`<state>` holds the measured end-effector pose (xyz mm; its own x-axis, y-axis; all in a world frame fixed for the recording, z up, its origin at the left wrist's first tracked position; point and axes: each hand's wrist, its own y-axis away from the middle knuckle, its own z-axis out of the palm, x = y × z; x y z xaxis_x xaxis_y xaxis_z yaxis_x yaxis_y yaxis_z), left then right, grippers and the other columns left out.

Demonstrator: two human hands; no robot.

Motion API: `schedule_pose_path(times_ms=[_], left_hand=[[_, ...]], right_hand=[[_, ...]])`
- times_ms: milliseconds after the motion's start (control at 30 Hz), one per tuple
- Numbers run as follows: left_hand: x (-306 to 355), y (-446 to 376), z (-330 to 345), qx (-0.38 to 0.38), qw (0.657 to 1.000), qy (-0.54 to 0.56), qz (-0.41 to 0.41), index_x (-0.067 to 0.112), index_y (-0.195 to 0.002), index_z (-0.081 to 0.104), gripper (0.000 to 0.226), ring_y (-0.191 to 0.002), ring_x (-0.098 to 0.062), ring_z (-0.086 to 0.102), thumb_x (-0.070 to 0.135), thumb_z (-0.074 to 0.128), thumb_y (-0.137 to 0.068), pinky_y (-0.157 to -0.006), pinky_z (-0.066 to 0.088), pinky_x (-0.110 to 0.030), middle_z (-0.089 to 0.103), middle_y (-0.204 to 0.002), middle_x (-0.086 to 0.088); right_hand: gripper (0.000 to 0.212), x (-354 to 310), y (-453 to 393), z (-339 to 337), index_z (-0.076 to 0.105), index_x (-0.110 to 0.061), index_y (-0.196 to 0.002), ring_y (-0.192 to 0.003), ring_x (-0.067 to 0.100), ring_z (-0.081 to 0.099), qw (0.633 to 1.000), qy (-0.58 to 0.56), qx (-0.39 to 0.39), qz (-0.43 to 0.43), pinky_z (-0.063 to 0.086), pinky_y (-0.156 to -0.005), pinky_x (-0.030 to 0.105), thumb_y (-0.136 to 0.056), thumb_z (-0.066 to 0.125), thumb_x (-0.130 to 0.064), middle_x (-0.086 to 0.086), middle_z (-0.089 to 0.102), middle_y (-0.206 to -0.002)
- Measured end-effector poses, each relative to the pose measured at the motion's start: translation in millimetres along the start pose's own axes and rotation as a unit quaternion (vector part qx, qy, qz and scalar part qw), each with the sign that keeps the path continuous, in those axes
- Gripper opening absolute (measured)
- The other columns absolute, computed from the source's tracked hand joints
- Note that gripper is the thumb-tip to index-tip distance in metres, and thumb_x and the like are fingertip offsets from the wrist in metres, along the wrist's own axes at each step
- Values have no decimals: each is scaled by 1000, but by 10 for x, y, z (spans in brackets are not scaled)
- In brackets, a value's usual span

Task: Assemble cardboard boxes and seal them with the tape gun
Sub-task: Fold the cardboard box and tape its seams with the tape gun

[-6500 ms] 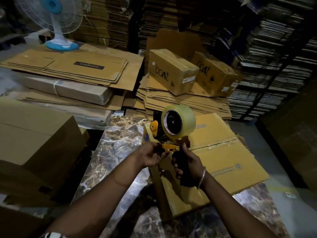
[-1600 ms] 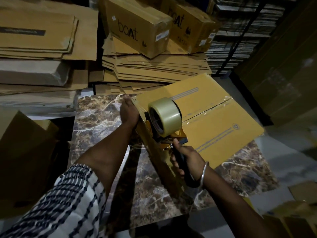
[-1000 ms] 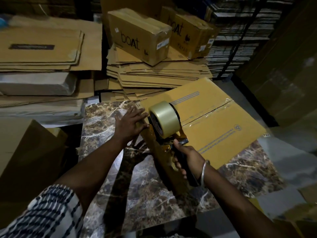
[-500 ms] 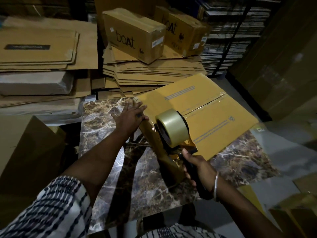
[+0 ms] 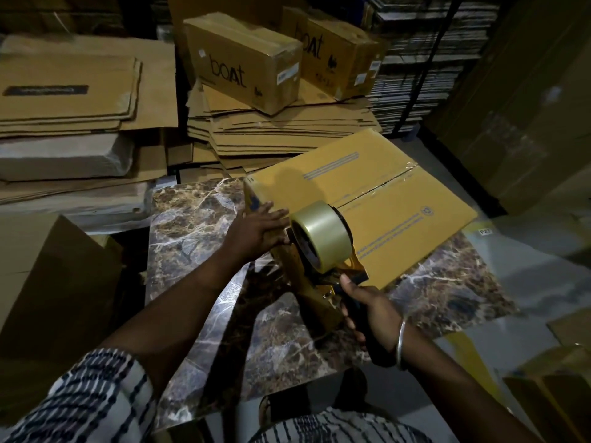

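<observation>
A yellow cardboard box (image 5: 393, 199) stands on the marble table (image 5: 198, 225), its top flaps closed with clear tape along the middle seam. My left hand (image 5: 256, 231) lies flat with straight fingers on the box's near left edge. My right hand (image 5: 367, 311) grips the black handle of the tape gun (image 5: 323, 247). The gun has an orange frame and a roll of clear tape, and it is pressed against the box's near side face, below the top edge.
Two sealed brown boxes marked "boat" (image 5: 246, 62) sit on a pile of flat cardboard (image 5: 281, 132) behind the table. More flat sheets (image 5: 73, 91) are stacked at the left. A large brown carton (image 5: 41, 282) stands at the near left, and more cartons (image 5: 550, 388) at the lower right.
The tape gun has travelled from the box's top corner down its near side face. My left hand has slid down along the edge behind it, pressing flat.
</observation>
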<state>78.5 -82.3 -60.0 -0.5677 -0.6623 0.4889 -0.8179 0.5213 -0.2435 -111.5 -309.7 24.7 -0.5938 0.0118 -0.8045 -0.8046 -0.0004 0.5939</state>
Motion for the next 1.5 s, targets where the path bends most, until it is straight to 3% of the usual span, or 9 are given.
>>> schedule_pose_path(times_ms=[200, 367, 500, 667, 1000, 1100, 1167, 1267, 1500], left_hand=[[23, -156, -19, -48, 998, -3, -44, 30, -130, 66, 39, -150, -16, 25, 39, 67, -92, -105, 29, -72, 46, -151, 12], [21, -474, 17, -65, 997, -18, -49, 33, -131, 63, 38, -150, -27, 25, 22, 65, -95, -91, 51, -51, 43, -154, 10], [20, -740, 38, -85, 994, -23, -67, 33, -126, 66, 33, -151, -28, 21, 20, 63, -96, -100, 45, -52, 40, -156, 12], [4, -875, 82, -94, 991, -21, -95, 29, -120, 70, 26, -151, -28, 20, 20, 63, -96, -103, 42, -58, 42, -155, 10], [35, -853, 120, -105, 986, -12, -127, 38, -145, 48, 51, -152, -33, 12, 29, 61, -97, -108, 32, -68, 29, -161, 14], [195, -728, 152, -72, 995, -35, -66, 32, -145, 50, 48, -153, -28, 15, 28, 59, -98, -112, 21, -69, 31, -161, 9], [267, -582, 219, -82, 996, 21, 8, 22, -134, 62, 37, -152, -25, 19, 27, 57, -98, -114, 16, -68, 41, -156, 3], [289, -442, 293, -94, 992, 81, 21, 23, -126, 68, 32, -151, -21, 21, 27, 62, -95, -113, 14, -70, 49, -150, -1], [340, -451, 255, -52, 988, 146, 26, 12, -116, 74, 31, -146, -25, 30, 5, 74, -86, -102, 40, -39, 56, -141, -12]], right_hand=[[53, -88, -77, -19, 46, -6, -63, -31, 16, 30, 1000, -10, 0, -15, 23, -37, 19, -77, 57, -56, 5, 39, -48], [54, -409, -153, -54, 50, -6, -60, -28, 11, 43, 999, -33, 3, -2, 31, -33, 19, -100, 49, -42, 0, 49, -42], [65, -501, -343, -130, 46, -10, -62, -38, 21, 28, 998, 32, 16, 44, 22, -42, 24, -88, 50, -69, 6, 35, -55], [65, -491, -340, -189, 45, -9, -63, -38, 21, 27, 999, 26, 10, 45, 23, -42, 23, -89, 49, -69, 7, 35, -55], [63, -74, 1, -351, 48, -9, -62, -35, 20, 25, 999, 3, 33, 33, 19, -39, 23, -71, 58, -70, 9, 36, -52], [65, -92, 1, -378, 48, -9, -63, -36, 20, 25, 999, 9, 29, 38, 19, -40, 25, -69, 58, -73, 9, 36, -53], [64, -71, -2, -389, 48, -9, -63, -36, 20, 24, 999, 11, 27, 40, 18, -40, 25, -69, 56, -73, 8, 36, -54], [64, -43, -15, -382, 47, -10, -63, -36, 20, 24, 999, 4, 26, 48, 17, -42, 26, -70, 58, -73, 8, 36, -55], [68, -50, -74, -411, 49, -9, -64, -37, 20, 24, 998, -6, 21, 56, 20, -40, 25, -69, 62, -76, 9, 36, -56]])
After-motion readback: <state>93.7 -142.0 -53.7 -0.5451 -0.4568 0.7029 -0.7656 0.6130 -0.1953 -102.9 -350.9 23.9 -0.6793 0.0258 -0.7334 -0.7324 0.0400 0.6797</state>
